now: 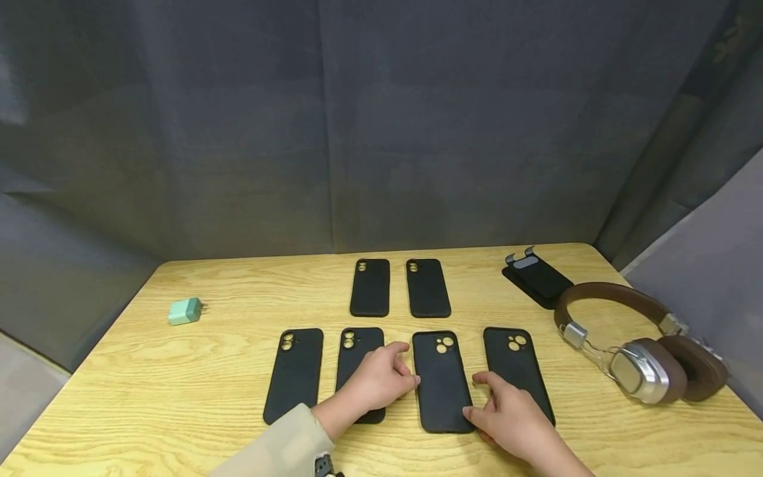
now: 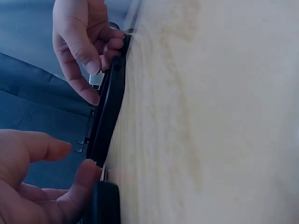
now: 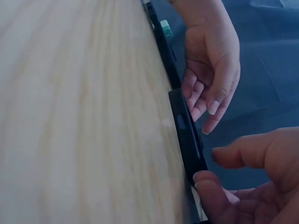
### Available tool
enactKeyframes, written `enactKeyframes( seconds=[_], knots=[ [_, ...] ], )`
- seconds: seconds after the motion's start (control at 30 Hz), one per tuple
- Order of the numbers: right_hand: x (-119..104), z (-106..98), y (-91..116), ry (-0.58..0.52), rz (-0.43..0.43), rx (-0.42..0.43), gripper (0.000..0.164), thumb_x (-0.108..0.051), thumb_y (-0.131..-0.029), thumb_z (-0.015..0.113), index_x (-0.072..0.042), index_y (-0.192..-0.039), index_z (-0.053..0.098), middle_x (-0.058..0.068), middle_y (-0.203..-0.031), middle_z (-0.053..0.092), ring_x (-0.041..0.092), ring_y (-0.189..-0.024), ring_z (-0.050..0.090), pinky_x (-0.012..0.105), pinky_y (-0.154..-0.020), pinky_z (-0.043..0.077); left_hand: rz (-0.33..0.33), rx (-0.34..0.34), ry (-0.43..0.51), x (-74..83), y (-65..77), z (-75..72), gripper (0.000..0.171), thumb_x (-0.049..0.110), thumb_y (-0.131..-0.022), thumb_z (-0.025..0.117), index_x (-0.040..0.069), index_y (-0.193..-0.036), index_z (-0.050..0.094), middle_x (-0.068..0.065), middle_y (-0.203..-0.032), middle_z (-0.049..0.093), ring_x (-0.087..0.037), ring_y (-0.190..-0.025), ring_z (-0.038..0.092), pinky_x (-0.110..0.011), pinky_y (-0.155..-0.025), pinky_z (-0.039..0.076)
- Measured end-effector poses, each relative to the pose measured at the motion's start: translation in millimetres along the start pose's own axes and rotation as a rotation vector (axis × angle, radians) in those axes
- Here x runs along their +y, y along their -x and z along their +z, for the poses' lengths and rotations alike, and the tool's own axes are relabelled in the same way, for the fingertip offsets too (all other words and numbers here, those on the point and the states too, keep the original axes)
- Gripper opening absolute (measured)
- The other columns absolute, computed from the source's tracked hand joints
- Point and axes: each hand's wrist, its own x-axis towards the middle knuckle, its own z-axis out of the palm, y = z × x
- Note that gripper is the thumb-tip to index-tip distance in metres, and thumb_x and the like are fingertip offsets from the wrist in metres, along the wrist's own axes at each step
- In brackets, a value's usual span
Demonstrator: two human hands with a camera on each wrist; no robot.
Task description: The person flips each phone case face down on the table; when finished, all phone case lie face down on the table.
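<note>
Find a black phone case (image 1: 441,387) front-centre on the desk (image 1: 179,397), long axis running near to far, camera cutouts (image 1: 444,345) at the far end; see left hand (image 1: 381,377) and right hand (image 1: 507,417) at its edges, both loosely spread, then similar cases (image 1: 293,377) alongside.

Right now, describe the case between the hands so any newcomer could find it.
On the wooden table, find the nearer row of four black phone cases. The target case is third from the left, its camera cutout at top right. Unlike its neighbours, it lies between the left hand and right hand.
</note>
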Motion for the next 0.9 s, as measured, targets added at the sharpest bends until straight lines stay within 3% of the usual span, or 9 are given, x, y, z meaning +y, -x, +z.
enactKeyframes(
  seconds=[0.33, 0.57, 0.9],
  knots=[
    [2.4, 4.8, -1.6, 0.120, -0.051, 0.022, 0.050, -0.019, -0.081, 0.070, -0.002, -0.124, 0.051, 0.001, -0.058, 0.052, 0.016, -0.050, 0.047, 0.028, -0.050, 0.034, -0.036, -0.016, -0.019, 3.7, -10.2, 6.5, 0.056, 0.013, -0.080, 0.069, -0.006, -0.129, 0.048, 0.002, -0.059, 0.057, -0.011, -0.048, 0.051, -0.024, -0.046, 0.039],
    [1.6, 10.1, -1.3, 0.163, -0.070, 0.037, 0.044, -0.013, -0.081, 0.068, -0.001, -0.121, 0.054, 0.000, -0.055, 0.051, 0.014, -0.048, 0.046, 0.028, -0.048, 0.033, -0.091, -0.047, -0.028, 3.9, -18.6, 9.2, 0.060, 0.012, -0.082, 0.068, -0.003, -0.134, 0.043, -0.001, -0.053, 0.058, -0.013, -0.044, 0.055, -0.024, -0.047, 0.041],
    [0.0, 12.0, -0.5, 0.157, -0.082, 0.035, 0.043, -0.008, -0.081, 0.066, 0.001, -0.121, 0.053, 0.000, -0.053, 0.051, 0.014, -0.045, 0.047, 0.028, -0.047, 0.034, -0.085, -0.030, -0.054, 4.1, -21.5, 10.2, 0.058, 0.005, -0.077, 0.066, -0.003, -0.130, 0.046, -0.001, -0.051, 0.056, -0.014, -0.041, 0.053, -0.024, -0.043, 0.039]
  ],
)
